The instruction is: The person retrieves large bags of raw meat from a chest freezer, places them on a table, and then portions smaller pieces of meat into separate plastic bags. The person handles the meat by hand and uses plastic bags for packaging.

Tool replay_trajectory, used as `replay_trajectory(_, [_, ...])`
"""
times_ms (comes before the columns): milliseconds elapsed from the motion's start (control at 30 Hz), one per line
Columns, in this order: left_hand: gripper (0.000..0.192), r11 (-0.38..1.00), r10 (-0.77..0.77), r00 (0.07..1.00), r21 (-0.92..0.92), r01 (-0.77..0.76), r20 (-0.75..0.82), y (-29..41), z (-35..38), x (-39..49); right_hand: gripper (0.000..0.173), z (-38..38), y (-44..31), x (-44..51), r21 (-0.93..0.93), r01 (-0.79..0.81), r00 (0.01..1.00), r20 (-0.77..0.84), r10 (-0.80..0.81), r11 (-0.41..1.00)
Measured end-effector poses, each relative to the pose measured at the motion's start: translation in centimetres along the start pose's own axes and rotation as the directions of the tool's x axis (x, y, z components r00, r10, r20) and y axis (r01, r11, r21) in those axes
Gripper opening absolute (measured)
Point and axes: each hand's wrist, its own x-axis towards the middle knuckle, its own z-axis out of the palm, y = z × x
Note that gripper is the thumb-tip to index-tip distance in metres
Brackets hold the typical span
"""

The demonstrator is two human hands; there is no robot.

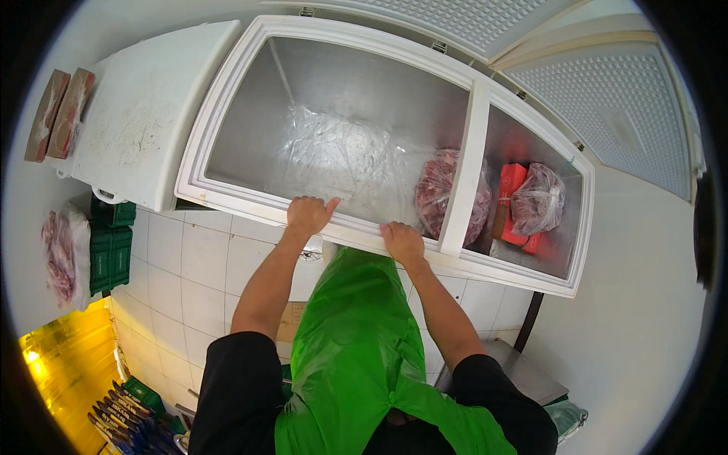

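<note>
Both of my hands rest on the near rim of a white chest freezer [239,200], whose lids stand raised. My left hand [310,216] lies over the rim with its thumb pointing right. My right hand [402,243] is curled over the same rim, farther right. Inside the large compartment, a clear plastic sheet [341,153] covers part of the metal floor. A clear bag of red meat [438,196] sits at the right, partly hidden by the white divider [467,165]. In the right compartment, a tied plastic bag [537,199] lies on red boxes [513,181].
A closed white chest freezer [148,114] adjoins at left, with cardboard boxes [71,114] beyond it. Green crates [110,256] and bagged meat [60,256] are at far left. Blue packages [122,418] lie lower left. A metal surface [523,369] is lower right.
</note>
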Motion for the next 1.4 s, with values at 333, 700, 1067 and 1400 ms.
replay_trajectory(333, [0.082,0.995,-0.069,0.997,-0.065,0.072,0.038,1.9,0.6,-4.6,0.053,-0.1,0.2,-3.5,-0.112,-0.014,0.996,0.082,0.024,0.994])
replay_trajectory(700, [0.071,0.965,-0.025,0.999,-0.26,0.014,-0.039,1.1,0.9,-6.2,0.056,-0.5,-1.0,-4.5,-0.149,-0.054,0.996,0.061,0.064,0.987])
replay_trajectory(1067, [0.032,0.599,-0.551,0.739,-0.801,0.027,-0.387,-22.0,9.9,-25.9,0.023,2.5,2.9,-4.4,-0.308,0.24,0.942,-0.154,-0.297,0.921])
replay_trajectory(1400, [0.044,-0.372,-0.789,0.161,-0.671,0.642,0.592,-49.0,36.7,-53.4,0.031,10.9,-39.6,2.2,0.092,0.536,0.754,-0.499,-0.426,0.839])
